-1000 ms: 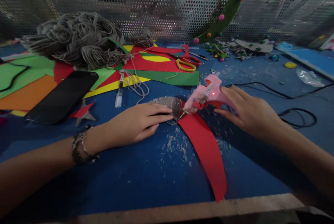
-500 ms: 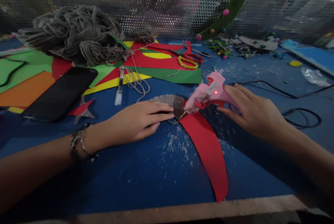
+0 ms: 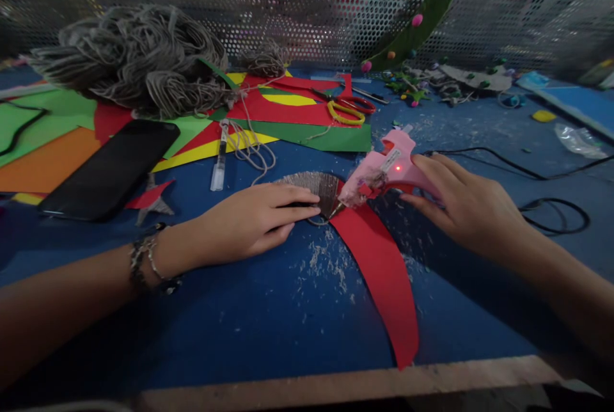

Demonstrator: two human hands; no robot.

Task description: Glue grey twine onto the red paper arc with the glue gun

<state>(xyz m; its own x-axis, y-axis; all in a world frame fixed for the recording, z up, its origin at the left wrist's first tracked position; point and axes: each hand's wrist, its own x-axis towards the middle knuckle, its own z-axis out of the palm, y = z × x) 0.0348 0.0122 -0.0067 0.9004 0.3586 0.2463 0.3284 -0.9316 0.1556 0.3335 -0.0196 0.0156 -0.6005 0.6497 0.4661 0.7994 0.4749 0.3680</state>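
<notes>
My left hand (image 3: 256, 217) lies flat on the blue table, fingers stretched out and pressing on a grey string-wound patch (image 3: 314, 187) at the top of a curved red paper strip (image 3: 384, 271). My right hand (image 3: 463, 204) holds a pink glue gun (image 3: 386, 166) with its red light on. The gun's nozzle points down-left and touches the spot where the grey patch meets the red strip, just past my left fingertips.
A black phone (image 3: 112, 169) lies at the left on coloured paper sheets (image 3: 52, 156). A heap of grey cord (image 3: 134, 60) sits behind, scissors (image 3: 348, 108) in the middle back. Black cables (image 3: 551, 213) run at the right. A perforated metal screen (image 3: 288, 2) closes the back; wooden table edge (image 3: 336, 383) in front.
Almost nothing differs; the view has shifted slightly, and both hands and the glue gun stay where they were.
</notes>
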